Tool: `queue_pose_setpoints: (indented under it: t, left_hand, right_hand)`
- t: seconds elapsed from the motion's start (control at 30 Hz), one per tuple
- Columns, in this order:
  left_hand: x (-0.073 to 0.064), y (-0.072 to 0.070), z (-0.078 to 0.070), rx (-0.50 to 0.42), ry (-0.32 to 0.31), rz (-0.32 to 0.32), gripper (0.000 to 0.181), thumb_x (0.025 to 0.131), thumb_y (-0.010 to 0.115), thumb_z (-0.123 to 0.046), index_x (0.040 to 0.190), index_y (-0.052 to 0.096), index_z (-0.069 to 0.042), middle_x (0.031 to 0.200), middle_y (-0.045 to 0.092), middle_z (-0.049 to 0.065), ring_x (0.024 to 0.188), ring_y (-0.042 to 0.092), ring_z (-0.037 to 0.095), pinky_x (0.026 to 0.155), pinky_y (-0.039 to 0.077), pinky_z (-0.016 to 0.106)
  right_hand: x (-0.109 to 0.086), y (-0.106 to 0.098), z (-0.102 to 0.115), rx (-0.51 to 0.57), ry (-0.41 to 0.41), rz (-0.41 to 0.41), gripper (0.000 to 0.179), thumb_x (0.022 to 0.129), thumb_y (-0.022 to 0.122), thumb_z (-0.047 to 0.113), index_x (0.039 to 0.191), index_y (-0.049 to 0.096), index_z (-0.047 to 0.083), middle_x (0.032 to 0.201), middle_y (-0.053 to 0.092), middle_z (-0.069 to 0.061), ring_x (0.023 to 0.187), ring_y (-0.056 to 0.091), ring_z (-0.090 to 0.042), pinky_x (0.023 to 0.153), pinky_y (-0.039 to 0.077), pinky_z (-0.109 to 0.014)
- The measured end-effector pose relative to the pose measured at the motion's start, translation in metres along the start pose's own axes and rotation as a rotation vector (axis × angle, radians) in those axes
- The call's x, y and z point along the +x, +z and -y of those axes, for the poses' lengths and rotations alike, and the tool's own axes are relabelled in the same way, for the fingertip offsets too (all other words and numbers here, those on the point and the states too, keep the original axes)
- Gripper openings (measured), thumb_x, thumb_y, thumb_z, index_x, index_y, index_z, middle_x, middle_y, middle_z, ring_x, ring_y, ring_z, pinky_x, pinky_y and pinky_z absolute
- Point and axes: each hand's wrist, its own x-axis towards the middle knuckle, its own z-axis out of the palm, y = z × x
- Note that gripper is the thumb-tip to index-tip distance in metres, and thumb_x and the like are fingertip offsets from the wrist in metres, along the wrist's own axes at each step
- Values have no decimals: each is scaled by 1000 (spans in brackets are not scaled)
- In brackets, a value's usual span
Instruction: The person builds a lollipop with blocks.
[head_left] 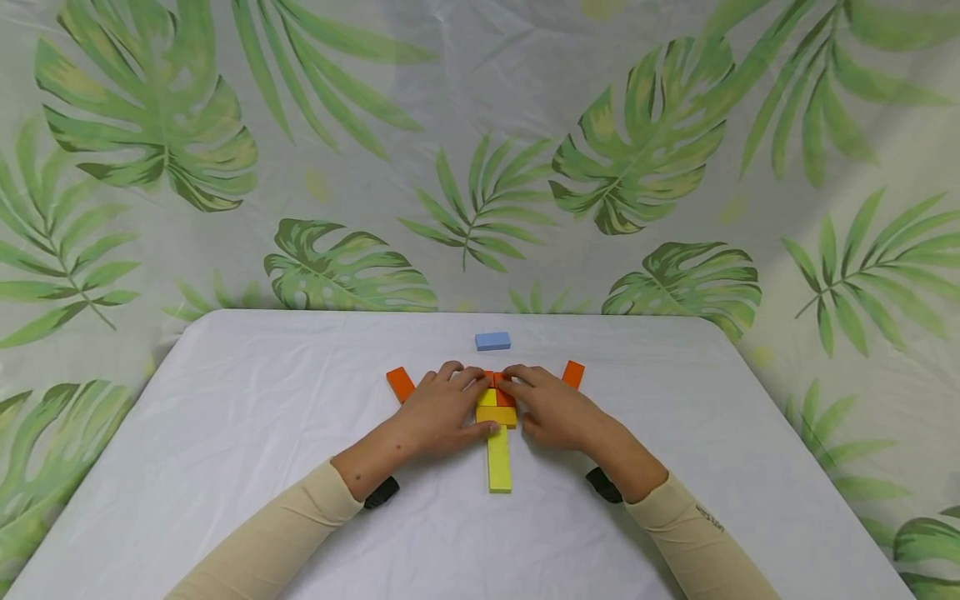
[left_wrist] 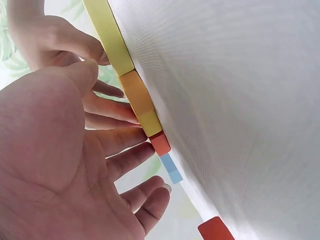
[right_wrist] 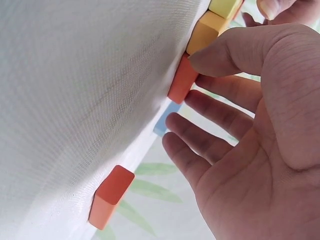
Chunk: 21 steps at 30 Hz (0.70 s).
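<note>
Several toy blocks lie flat on the table in a joined figure. A long yellow-green block (head_left: 498,467) points toward me, and an orange block (head_left: 497,417) lies across its far end. Beyond that sit a yellow block (head_left: 487,399) and a red block (right_wrist: 182,82) side by side, with more red partly hidden under the fingers. My left hand (head_left: 442,412) touches the figure's left side with its fingertips, thumb over the yellow-green block's far end. My right hand (head_left: 566,410) rests its fingertips on the red block from the right. Neither hand visibly grips a block.
A blue block (head_left: 492,342) lies apart behind the figure. Single orange-red blocks slant outward beside each hand, one at left (head_left: 401,384) and one at right (head_left: 573,374). White cloth covers the table (head_left: 247,400); a leaf-patterned curtain (head_left: 480,108) hangs behind.
</note>
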Motion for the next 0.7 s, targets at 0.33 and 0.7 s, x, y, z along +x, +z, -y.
queue_pose_setpoints:
  t: [0.33,0.7]
  left_hand:
    - [-2,0,-1,5,11,5,78,102,57,-65,158,51,-11,160,48,4,146,42,32,114,42,55]
    - [-2,2,-1,17,8,4,79,102,58,-66,157,52,-10,160,49,4,146,42,32,115,41,54]
  right_hand:
    - [0,-1,0,-2,8,18,56,97,64,4,152,57,6,157,50,-14,143,52,-34,117,45,-49]
    - [-3,-3,-2,5,36,27,57,99,65,8,155,55,10,160,47,-12,144,50,-33,116,46,-48]
